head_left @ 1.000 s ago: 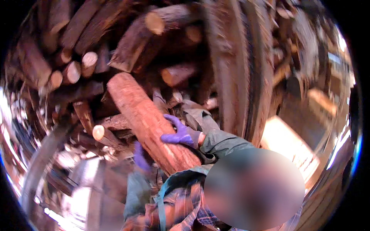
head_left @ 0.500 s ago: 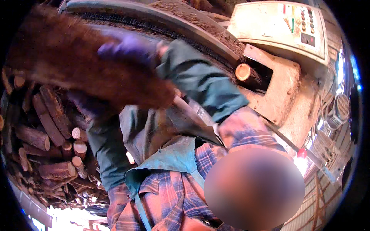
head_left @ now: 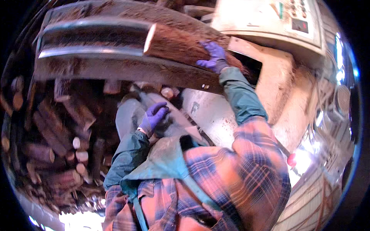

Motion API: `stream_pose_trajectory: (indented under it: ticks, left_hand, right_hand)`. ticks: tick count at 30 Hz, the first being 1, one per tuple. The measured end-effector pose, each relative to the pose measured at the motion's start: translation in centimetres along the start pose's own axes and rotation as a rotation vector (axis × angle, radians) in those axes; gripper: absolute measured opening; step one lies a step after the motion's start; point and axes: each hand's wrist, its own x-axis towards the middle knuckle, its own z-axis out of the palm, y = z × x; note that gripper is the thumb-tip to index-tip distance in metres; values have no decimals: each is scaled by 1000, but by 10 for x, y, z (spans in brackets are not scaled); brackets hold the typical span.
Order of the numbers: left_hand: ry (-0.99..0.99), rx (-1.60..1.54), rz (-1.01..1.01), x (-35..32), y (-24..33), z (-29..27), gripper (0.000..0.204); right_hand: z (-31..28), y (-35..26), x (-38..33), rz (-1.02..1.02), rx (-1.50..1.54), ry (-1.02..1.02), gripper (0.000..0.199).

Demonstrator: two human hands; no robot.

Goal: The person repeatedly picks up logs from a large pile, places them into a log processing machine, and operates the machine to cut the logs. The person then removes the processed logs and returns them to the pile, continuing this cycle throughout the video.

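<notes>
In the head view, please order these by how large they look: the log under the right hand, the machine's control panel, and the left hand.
1. log
2. control panel, partly cut off
3. left hand, though nearer the camera

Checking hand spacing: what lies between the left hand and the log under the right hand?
In the head view, the machine's dark metal ledge runs between the left hand and the log.

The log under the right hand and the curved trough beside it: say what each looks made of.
Log: raw wood, with rough reddish-brown bark and a pale sawn end face. Trough: probably bare metal, since its curved rails look smooth and grey with bright glints. The right hand wears a purple glove, apparently thin rubber.
</notes>
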Motion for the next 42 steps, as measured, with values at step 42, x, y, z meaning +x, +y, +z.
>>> stream_pose_trajectory:
  ticks: [42]
  left_hand:
    - [1564,-567,974,-589,-244,-690,69]
  right_hand:
    - [308,-1246,-132,-747,965,-1114,128]
